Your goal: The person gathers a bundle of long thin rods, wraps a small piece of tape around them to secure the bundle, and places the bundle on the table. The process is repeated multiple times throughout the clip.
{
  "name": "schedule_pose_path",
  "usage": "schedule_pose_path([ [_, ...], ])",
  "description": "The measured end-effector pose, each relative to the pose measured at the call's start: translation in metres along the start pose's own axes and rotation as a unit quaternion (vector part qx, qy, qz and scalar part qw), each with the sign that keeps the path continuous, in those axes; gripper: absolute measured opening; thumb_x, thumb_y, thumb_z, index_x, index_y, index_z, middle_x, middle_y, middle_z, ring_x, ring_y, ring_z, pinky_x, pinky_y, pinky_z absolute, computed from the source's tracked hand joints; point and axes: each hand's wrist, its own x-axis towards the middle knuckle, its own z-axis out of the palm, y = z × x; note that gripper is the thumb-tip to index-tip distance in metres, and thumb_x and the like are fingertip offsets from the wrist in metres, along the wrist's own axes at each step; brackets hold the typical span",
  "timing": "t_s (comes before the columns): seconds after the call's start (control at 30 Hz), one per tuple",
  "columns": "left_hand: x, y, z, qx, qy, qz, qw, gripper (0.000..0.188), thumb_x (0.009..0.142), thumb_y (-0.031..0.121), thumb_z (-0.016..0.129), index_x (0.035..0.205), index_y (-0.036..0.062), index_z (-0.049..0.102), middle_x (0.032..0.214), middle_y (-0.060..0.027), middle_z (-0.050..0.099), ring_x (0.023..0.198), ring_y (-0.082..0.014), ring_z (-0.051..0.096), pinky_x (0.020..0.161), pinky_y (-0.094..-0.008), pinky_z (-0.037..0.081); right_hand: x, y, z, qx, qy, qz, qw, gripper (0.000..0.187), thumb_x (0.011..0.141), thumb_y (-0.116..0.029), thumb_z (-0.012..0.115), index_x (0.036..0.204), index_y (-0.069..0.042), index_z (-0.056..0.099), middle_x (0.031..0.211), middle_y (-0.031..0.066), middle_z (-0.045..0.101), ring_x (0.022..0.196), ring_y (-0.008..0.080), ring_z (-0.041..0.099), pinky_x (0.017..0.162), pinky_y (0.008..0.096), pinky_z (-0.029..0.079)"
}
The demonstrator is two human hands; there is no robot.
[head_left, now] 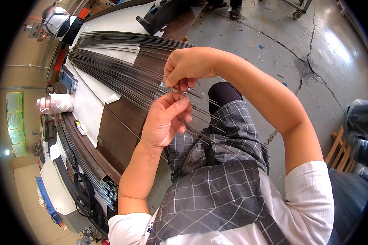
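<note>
Long, thin dark rods point(120, 73) fan out across the table, bunched at the far left and spreading toward my lap. Their near ends reach past the table's edge over my knees. My right hand point(190, 67) is closed above them, thumb and fingertips pinched on thin rods. Just below and nearly touching it, my left hand point(165, 118) is closed too, thumb against forefinger on the same rods. The fingers partly hide the exact spot they grip. Other rods run beneath both hands.
White sheets point(86, 118) lie on the brown table point(118, 126). A bottle in a white cover point(59, 103) and a yellow-and-white small item point(80, 128) are at the left. A black device point(157, 18) sits at the back. Another person point(61, 24) is at the far left.
</note>
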Motion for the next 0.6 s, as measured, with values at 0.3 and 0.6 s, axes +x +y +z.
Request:
schedule_pose_path([
  [0.3,0.0009,-0.0020,-0.0004,-0.005,0.007,0.000,1.000,0.012,0.085,0.015,0.061,0.088,0.0048,0.056,0.076,-0.0035,0.058,0.062,-0.0088,0.056,0.038,-0.0178,0.043,0.0001,0.0061,0.0033,0.024,0.006,-0.014,1.000,0.016,0.076,-0.016,0.065,0.072,-0.002,0.062,0.066,0.0025,0.061,0.057,0.0067,0.052,0.048,0.0196,0.040],
  [0.6,0.0022,-0.0017,0.0034,0.018,0.015,-0.001,1.000,0.013,0.085,0.014,0.060,0.090,0.0046,0.052,0.077,-0.0041,0.055,0.061,-0.0087,0.054,0.036,-0.0176,0.043,-0.0033,0.0008,0.0016,0.024,-0.003,-0.003,1.000,0.015,0.076,-0.012,0.063,0.080,0.003,0.065,0.067,0.0037,0.060,0.058,0.0073,0.052,0.049,0.0199,0.041],
])
